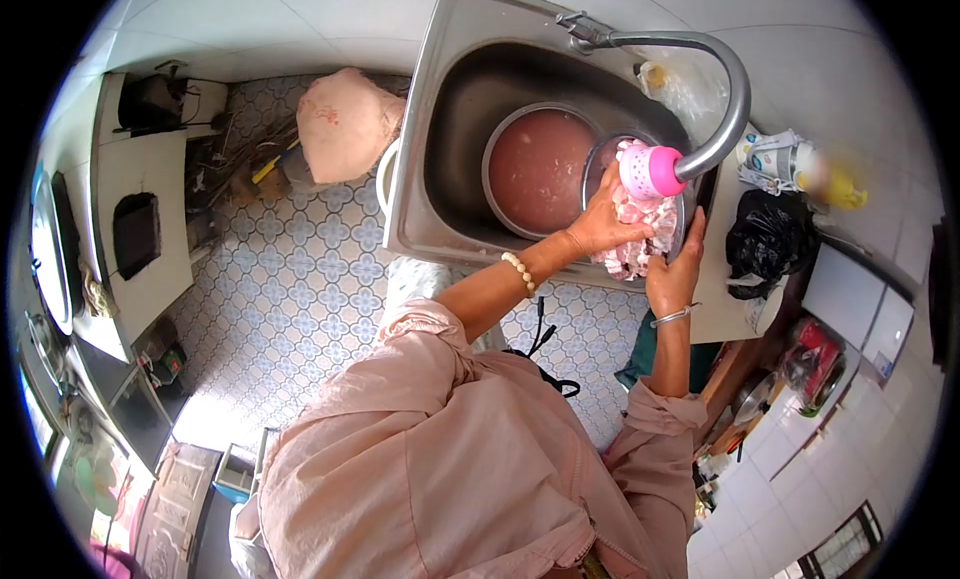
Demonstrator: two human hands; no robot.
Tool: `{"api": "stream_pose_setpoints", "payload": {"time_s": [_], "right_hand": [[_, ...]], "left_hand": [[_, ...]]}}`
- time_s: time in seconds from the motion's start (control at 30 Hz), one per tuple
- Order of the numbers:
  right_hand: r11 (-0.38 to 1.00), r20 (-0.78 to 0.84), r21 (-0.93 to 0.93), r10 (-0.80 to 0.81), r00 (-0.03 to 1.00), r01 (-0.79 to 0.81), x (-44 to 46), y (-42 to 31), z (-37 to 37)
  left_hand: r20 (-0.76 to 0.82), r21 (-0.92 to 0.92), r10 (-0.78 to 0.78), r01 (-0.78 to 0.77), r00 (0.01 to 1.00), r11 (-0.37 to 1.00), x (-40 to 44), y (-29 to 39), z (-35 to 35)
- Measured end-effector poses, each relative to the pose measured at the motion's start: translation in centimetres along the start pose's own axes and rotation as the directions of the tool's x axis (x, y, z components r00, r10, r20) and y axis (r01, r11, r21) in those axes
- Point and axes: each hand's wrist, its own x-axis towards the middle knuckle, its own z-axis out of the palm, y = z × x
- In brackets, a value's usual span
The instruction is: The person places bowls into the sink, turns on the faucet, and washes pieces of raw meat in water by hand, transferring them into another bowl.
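Note:
My left hand reaches into a metal bowl and curls against raw, pale pink meat pieces; some of its fingertips are hidden. On the bowl's near right side, my right hand grips the rim. The bowl is held over the right part of the steel sink. Right above the meat is the pink faucet head, covering part of it. A round basin of cloudy reddish water sits in the sink, left of the bowl.
A curved metal faucet arches over the sink's right side. A black plastic bag lies on the counter at right, near a bottle with a yellow part. A large pale pinkish object stands left of the sink, above the tiled floor.

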Motion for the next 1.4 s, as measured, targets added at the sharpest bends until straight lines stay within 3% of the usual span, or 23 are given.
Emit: {"api": "stream_pose_setpoints", "payload": {"time_s": [0.4, 0.5, 0.6, 0.7, 0.8, 1.03, 1.2, 1.3, 1.37, 1.4], "right_hand": [[0.998, 0.023, -0.066, 0.021, 1.000, -0.020, 0.2, -1.2, -0.3], [0.997, 0.017, -0.072, 0.009, 1.000, -0.008, 0.2, -1.1, -0.2], [0.997, 0.015, -0.076, 0.003, 1.000, -0.002, 0.3, -1.3, -0.2], [0.997, 0.018, -0.071, 0.010, 1.000, -0.009, 0.3, -1.1, 0.0], [0.997, 0.022, -0.076, 0.009, 1.000, -0.008, 0.4, -1.2, 0.1], [0.996, 0.055, -0.087, 0.004, 0.998, 0.000, 0.6, -1.1, 0.0], [0.997, 0.049, -0.073, 0.025, 0.998, -0.021, 0.7, -1.1, 0.1], [1.000, 0.023, -0.006, -0.007, 1.000, 0.007, 1.0, 0.5, 0.4], [0.987, -0.039, 0.162, 0.012, 0.999, -0.005, 1.3, 3.5, 1.6], [0.986, -0.056, 0.168, 0.018, 0.998, -0.008, 1.4, 4.7, 2.4]], "left_hand": [[-0.045, 0.053, 0.072, -0.070, 0.996, 0.996, 0.1, -0.6, -0.1], [0.000, -0.052, 0.002, -0.002, 1.000, 0.999, 0.2, -0.3, -0.2], [-0.090, 0.032, 0.127, -0.124, 0.988, 0.992, 0.2, -0.8, 0.0], [-0.097, -0.006, 0.113, -0.114, 0.989, 0.993, 0.1, -0.2, -0.1], [-0.027, -0.100, -0.012, 0.010, 1.000, 0.995, 0.1, -0.1, -0.2], [-0.015, -0.008, -0.035, 0.035, 0.999, 0.999, 0.1, -1.1, -0.2], [-0.028, -0.053, -0.026, 0.025, 0.999, 0.998, 0.2, -1.7, 0.0], [0.003, -0.037, -0.029, 0.029, 1.000, 0.999, 0.2, -1.5, 0.1], [0.001, 0.219, -0.051, 0.049, 0.999, 0.974, 0.3, -0.7, -0.4], [0.017, 0.226, -0.045, 0.040, 0.999, 0.973, 0.6, 0.2, -0.8]]}}
